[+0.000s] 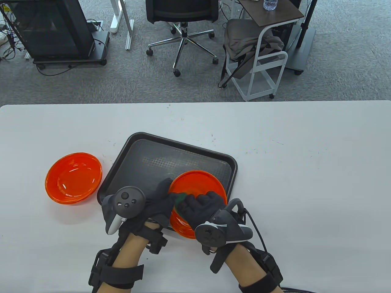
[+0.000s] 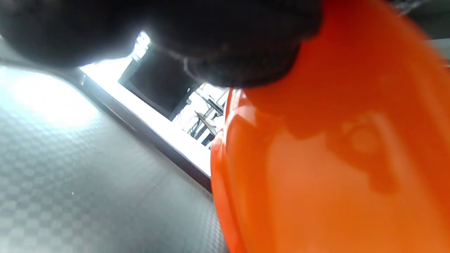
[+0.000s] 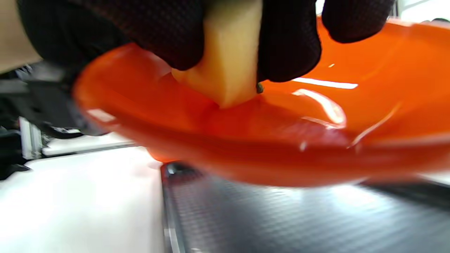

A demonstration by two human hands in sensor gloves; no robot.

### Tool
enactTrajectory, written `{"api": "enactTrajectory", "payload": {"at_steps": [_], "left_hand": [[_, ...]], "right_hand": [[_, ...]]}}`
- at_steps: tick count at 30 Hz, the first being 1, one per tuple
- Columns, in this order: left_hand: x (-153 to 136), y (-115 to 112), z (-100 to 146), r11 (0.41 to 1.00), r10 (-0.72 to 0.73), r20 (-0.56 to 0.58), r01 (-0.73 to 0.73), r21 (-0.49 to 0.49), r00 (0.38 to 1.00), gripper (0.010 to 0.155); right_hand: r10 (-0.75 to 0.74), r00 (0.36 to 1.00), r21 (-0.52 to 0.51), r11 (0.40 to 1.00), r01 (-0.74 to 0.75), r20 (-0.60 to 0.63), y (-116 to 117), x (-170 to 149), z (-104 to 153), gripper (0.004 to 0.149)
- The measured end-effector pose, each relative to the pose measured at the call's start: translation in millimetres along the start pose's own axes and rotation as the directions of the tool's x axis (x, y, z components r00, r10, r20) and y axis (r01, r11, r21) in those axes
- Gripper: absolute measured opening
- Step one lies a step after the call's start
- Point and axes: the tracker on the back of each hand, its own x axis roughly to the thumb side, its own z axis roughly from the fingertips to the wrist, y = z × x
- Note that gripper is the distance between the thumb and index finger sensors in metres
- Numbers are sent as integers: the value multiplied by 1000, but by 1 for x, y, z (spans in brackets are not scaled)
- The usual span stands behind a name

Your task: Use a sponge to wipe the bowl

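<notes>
An orange bowl (image 1: pixel 200 185) is held tilted above the near right part of a dark tray (image 1: pixel 146 152). My left hand (image 1: pixel 160 195) grips the bowl's left rim; its underside fills the left wrist view (image 2: pixel 334 158). My right hand (image 1: pixel 200 206) holds a sponge (image 1: pixel 180 197), green on top and yellow below, and presses it into the bowl. In the right wrist view the yellow sponge (image 3: pixel 225 70) sits between my gloved fingers (image 3: pixel 288 45), touching the bowl's inner surface (image 3: pixel 316 105).
A stack of orange bowls (image 1: pixel 73 178) stands on the white table (image 1: pixel 305 183) left of the tray. The tray's far part is bare. Chairs, a cart and a cabinet stand on the floor beyond the table's far edge.
</notes>
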Motion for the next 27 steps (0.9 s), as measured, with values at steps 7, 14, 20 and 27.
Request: {"api": "enactTrajectory", "payload": {"at_steps": [7, 14, 20, 27], "left_hand": [[-8, 17, 2, 995, -57, -22, 59, 83, 998, 54], [-7, 21, 2, 994, -76, -13, 77, 76, 997, 54], [-1, 15, 1, 999, -51, 10, 51, 16, 999, 54], [3, 4, -1, 998, 18, 28, -16, -61, 999, 53]], "right_hand": [[-49, 997, 153, 987, 56, -52, 3, 6, -3, 45], [230, 954, 297, 940, -167, -194, -1, 5, -3, 45], [341, 902, 293, 920, -261, -266, -4, -4, -1, 44], [346, 895, 158, 937, -312, -281, -6, -13, 0, 45]]}}
